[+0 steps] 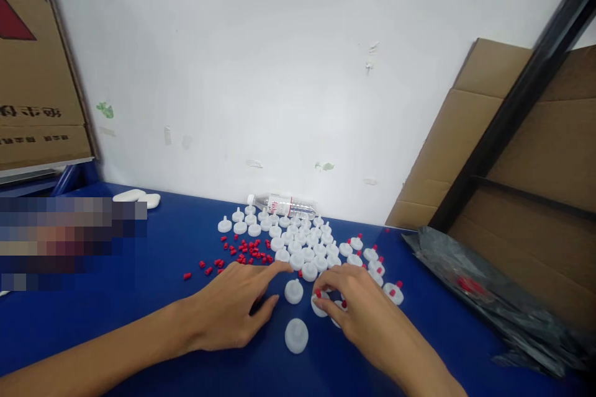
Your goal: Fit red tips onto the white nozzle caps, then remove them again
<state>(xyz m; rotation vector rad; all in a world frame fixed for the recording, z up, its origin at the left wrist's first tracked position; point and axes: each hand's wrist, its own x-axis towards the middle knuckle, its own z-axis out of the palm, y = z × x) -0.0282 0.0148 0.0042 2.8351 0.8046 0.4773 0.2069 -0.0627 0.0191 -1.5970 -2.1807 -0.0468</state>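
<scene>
On the blue table point(139, 285) lies a cluster of white plastic caps point(298, 242), and to its left a scatter of small red plugs point(242, 254). My left hand point(233, 307) lies flat with fingers stretched toward the plugs and caps, holding nothing. My right hand point(361, 310) is curled in a pinch on a white cap with a red plug point(319, 304). Two plain white caps point(294, 291) sit between the hands, the nearer one point(297, 335) close to the table's front. To the right lie caps fitted with red plugs point(393, 293).
A clear water bottle point(284, 205) lies against the white wall behind the caps. A black plastic bag point(493, 304) rests at the right beside cardboard point(526, 155) and a black frame. Two white pieces point(137, 198) lie at back left, below a cardboard box point(37, 74).
</scene>
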